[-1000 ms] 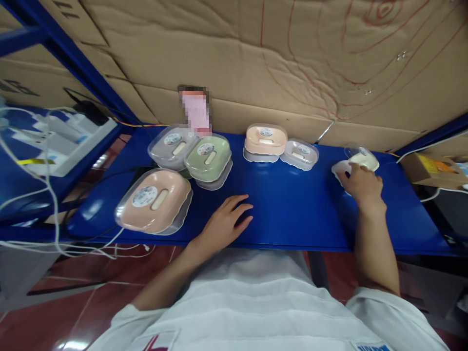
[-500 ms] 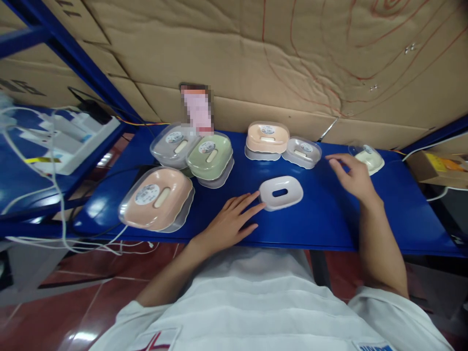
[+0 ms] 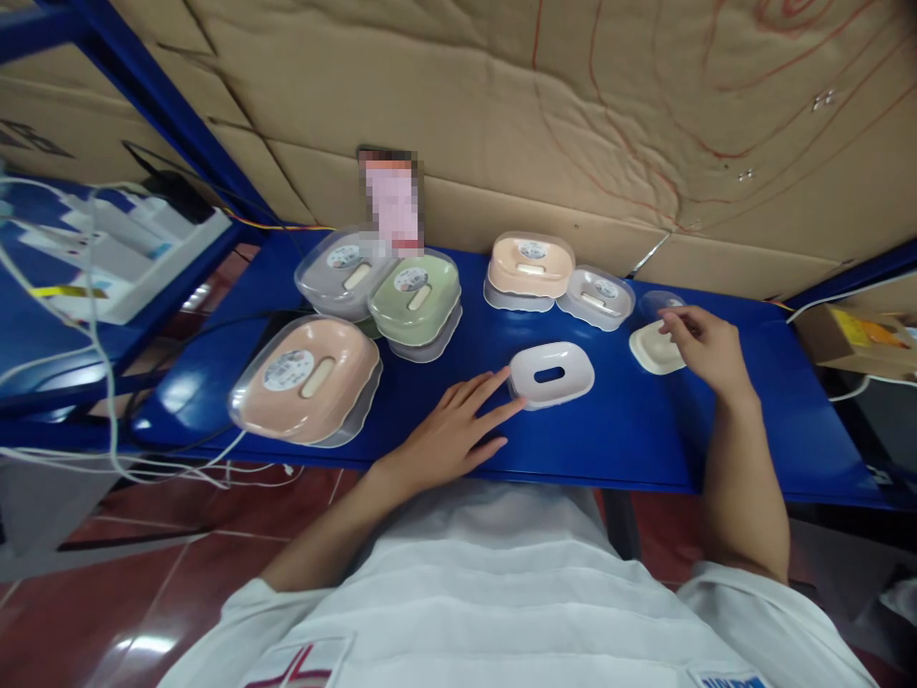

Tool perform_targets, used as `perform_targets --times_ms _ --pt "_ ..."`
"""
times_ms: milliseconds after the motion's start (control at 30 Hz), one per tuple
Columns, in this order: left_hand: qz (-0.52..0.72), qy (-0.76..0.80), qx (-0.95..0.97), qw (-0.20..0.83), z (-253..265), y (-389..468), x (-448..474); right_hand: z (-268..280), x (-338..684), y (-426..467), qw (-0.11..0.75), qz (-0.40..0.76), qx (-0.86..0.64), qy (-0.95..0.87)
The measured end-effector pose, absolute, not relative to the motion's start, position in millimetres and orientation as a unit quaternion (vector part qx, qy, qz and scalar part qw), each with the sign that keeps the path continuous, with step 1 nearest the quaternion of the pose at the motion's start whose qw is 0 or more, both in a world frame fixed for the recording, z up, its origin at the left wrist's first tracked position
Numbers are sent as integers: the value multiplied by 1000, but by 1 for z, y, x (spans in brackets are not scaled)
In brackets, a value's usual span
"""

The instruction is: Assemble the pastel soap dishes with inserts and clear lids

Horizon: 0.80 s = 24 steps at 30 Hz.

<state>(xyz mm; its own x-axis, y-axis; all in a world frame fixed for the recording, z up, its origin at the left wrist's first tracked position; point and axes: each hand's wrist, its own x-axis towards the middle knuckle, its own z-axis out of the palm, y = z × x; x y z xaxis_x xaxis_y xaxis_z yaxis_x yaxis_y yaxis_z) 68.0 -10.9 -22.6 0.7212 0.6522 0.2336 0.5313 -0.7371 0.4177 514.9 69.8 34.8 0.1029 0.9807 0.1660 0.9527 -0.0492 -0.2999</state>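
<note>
My left hand [image 3: 458,425] lies open with spread fingers, its fingertips at the left edge of a pale lilac oval dish [image 3: 577,382] with a slot in its middle, like a soap dish. Farther right, my right hand [image 3: 706,346] has its thumb and fingers pinched on the upper right side of a small cream dish [image 3: 650,350]. Behind that dish is a clear piece [image 3: 660,303], partly covered by the fingers. Whether the clear piece is gripped too, I cannot tell.
Lidded boxes stand on the blue table [image 3: 559,449]: peach [image 3: 336,368], green [image 3: 430,306], grey [image 3: 326,272], another peach [image 3: 530,263] and a small grey one [image 3: 597,298]. A phone [image 3: 393,196] leans on the cardboard [image 3: 487,191]. White cables [image 3: 172,468] hang at left.
The cream dish and its clear piece have moved left and closer to me with my right hand, whose fingers have closed. My left hand stays beside the lilac dish.
</note>
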Motion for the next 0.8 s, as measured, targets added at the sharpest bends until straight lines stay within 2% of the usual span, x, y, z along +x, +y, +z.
perform_targets --times_ms 67,233,367,600,800 --pt "179 310 920 161 -21 -11 68 35 512 66 169 10 -702 -692" --pt "187 304 923 144 -22 -11 69 29 518 63 77 -24 -725 -684" --pt "227 327 909 123 -23 -11 71 27 530 65 63 -39 -768 -636" --pt "276 393 874 76 -22 -11 71 27 535 62 10 14 -778 -628" --pt "330 404 849 86 -21 -12 70 26 518 50 14 -66 -708 -703"
